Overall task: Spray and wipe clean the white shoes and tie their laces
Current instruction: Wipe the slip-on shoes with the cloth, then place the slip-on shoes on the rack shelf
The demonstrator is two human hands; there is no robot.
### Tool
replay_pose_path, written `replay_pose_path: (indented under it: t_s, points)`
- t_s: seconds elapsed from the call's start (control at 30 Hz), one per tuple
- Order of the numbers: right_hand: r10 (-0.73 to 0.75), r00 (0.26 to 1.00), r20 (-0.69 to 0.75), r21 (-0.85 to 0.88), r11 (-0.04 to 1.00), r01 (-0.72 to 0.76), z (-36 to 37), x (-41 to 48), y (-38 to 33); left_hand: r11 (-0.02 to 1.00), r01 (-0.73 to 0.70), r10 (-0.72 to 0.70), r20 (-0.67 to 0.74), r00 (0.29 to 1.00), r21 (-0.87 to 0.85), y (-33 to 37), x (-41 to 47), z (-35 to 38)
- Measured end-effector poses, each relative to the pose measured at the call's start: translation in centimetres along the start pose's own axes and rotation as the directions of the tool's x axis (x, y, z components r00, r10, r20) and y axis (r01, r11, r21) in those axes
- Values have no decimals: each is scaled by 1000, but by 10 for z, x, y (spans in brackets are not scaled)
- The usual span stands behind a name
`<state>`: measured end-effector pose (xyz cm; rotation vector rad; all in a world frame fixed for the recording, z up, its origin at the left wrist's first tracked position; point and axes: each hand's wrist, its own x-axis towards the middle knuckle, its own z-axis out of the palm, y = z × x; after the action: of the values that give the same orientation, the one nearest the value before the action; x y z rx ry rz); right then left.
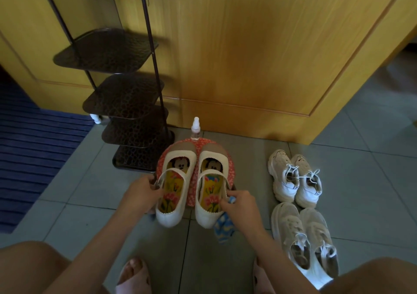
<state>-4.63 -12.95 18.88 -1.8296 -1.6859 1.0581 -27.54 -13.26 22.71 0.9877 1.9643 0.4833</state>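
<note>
The left hand (144, 188) curls its fingers over the outer edge of the left strap shoe (168, 217), close to where the strap meets the side. The right hand (240, 204) pinches the outer edge of the right strap shoe (206, 218) with fingers and thumb, and a blue dotted cloth (223, 226) is trapped under the same fingers and hangs down past the heel. Both white shoes lie side by side, toes pointing away, across a red flowered cushion (193, 181), with their heels overhanging its near rim.

This looks like handling the pair as one, either settling it on the cushion or taking it off; which of the two I cannot tell. To do it well, keep both shoes level and close together, grip the firm side walls rather than the thin straps, and keep the cloth clear of the soles so it stays clean for wiping.

The spray bottle (195, 129) stands upright just beyond the toes, within easy reach; two pairs of laced trainers (284, 181) wait on the tiled floor (225, 260) to the right, well apart from the cushion; a dark shoe rack (126, 97) stands to the left.
</note>
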Motion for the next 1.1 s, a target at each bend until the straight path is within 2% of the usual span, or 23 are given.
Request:
replay_pose_path:
  t_s: [0.17,0.3,0.57,0.77,0.93,1.1]
  points:
    - [-43,999,9,-33,999,43,4,2,-3,995,47,-43,39,998,-90,-6,-3,4]
    - [-41,999,-21,-27,999,40,8,2,-2,989,-29,29,-4,1000,-143,-11,-5,9]
    - [-77,997,-14,-34,997,76,10,-3,-9,945,-145,154,5,988,-292,-12,-25,16]
    - [-137,991,-6,-2,991,137,10,-12,-20,931,-222,223,-31,974,-290,-23,-34,-1]
    - [-253,967,-8,68,965,253,12,-21,-48,919,-267,249,-96,964,-289,-27,-45,-32]
    - [-334,943,6,158,931,329,16,-23,-92,923,-330,296,-180,938,-198,-30,-46,-77]
